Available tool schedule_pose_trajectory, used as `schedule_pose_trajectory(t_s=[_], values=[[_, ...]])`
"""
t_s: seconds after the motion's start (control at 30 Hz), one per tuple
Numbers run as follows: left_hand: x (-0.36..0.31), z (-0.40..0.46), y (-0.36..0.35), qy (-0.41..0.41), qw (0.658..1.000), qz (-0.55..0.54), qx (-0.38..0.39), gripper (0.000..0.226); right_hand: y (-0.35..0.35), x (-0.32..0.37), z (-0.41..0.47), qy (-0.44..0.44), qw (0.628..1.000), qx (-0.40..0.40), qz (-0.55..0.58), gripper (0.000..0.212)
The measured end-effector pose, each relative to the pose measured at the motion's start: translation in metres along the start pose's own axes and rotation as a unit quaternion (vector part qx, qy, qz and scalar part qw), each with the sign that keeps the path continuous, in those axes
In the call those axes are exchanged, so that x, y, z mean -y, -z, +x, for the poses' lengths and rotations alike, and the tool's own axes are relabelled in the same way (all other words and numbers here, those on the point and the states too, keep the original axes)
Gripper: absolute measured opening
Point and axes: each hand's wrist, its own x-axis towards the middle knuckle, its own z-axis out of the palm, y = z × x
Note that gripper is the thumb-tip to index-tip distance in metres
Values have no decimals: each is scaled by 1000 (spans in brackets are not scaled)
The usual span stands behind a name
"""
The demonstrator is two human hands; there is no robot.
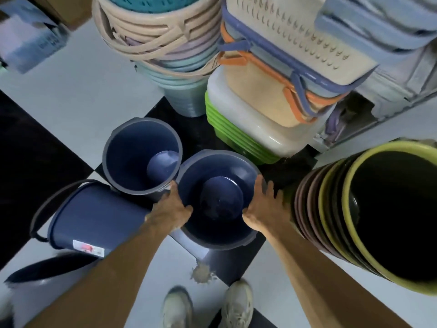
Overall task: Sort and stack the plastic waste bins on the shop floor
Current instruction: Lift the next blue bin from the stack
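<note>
A dark blue bin [212, 171] stands upright in the middle of the floor. My left hand [171, 204] grips its left rim and my right hand [262, 204] grips its right rim. Touching it at the upper left stands a second upright dark blue bin [132, 157]. A third dark blue bin [94, 216] with a label lies on its side to the left, under my left forearm. At the right rises a tall nested stack of bins [343, 209] with a yellow-green rim on top.
Stacked round baskets [160, 43] and lidded boxes with green trays [255, 129] stand behind the bins. A dark lid or bin [47, 271] lies at lower left. A box [30, 39] sits at upper left. My shoes [208, 306] are on the checkered floor.
</note>
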Motion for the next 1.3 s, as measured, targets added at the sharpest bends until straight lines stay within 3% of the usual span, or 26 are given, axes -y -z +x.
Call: schedule_pose_trajectory(t_s=[0.07,0.13,0.37,0.5,0.67,0.77,0.83,0.97,1.17,1.3], values=[[-3,-4,17,-7,999,40,-34,60,7,17,-5,35,998,-51,-17,86],[-1,-5,34,-9,995,65,-71,48,13,39,-8,98,990,-105,-14,77],[48,36,84,15,990,49,-134,67,42,138,21,220,957,-159,97,54],[70,76,102,55,989,10,-135,69,45,190,58,212,965,-130,86,53],[95,127,110,128,972,-116,-162,75,32,240,114,136,986,-22,89,63],[111,147,108,123,950,-208,-198,63,18,254,137,95,986,35,134,72],[116,151,108,123,937,-245,-219,53,11,258,143,89,983,32,156,72],[116,147,119,144,911,-294,-253,44,17,262,139,113,972,-46,199,72],[89,99,168,123,869,-348,-330,39,55,274,87,213,921,-218,243,54],[72,47,193,85,829,-382,-400,41,87,274,41,224,903,-297,216,64]])
